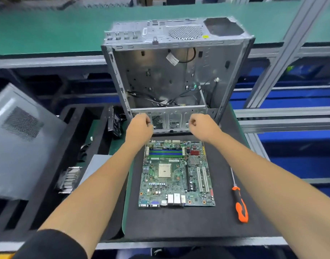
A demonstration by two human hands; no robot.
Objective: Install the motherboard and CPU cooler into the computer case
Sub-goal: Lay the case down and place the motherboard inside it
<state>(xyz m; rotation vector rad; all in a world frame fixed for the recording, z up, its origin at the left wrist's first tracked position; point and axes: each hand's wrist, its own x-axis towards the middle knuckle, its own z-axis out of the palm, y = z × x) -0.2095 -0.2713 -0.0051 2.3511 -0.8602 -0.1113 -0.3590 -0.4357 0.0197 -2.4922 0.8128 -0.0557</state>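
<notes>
Nearest the viewer, the motherboard [176, 173] is laid flat on the black mat [179, 223], socket side up, its port row turned toward the person; it is not yet in the case, and is presumably parked there so the board can be lifted straight in. Just to its right, well clear of the board, an orange-handled screwdriver [239, 200] is left within reach, untouched. To the left, in the foam tray [48, 184], a finned heatsink [69, 179] that is probably the CPU cooler is kept waiting, beside a grey side panel [16, 146] that has been set aside.

Beyond the board, both arms are stretched forward. The left hand [140, 126] and the right hand [201, 126] are seen with fingers curled at the near edge of the computer case [171, 77]; whether the metal rim is actually gripped cannot be told, though a hold on it seems likely, to steady or reposition the chassis.

The case is open toward the viewer, its bay bare but for loose cables [171, 101], which may foul the board on insertion.
</notes>
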